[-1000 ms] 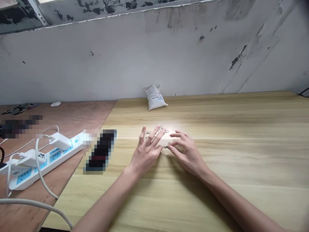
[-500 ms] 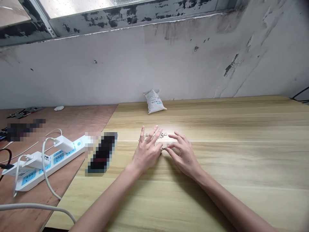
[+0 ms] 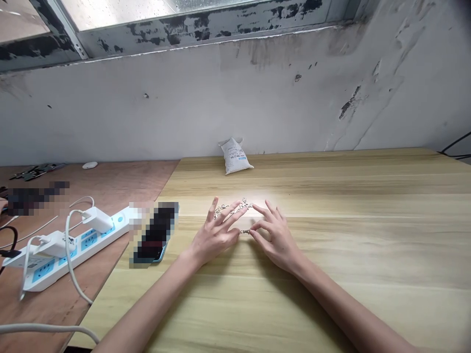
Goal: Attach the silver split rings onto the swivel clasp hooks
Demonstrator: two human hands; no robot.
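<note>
My left hand and my right hand meet over a light wooden table. Between their thumbs and forefingers they pinch a small metal clasp. The other fingers of both hands are spread. Just beyond the fingertips lies a small heap of metal rings and chain pieces in a bright patch of light.
A small white bag stands against the wall at the table's far edge. A blurred dark phone-like object lies left of my left hand. On the brown table to the left lies a white power strip with chargers and cables.
Both hands have drawn slightly toward me and closer together, still pinching the small clasp. The view has tilted up a little.
</note>
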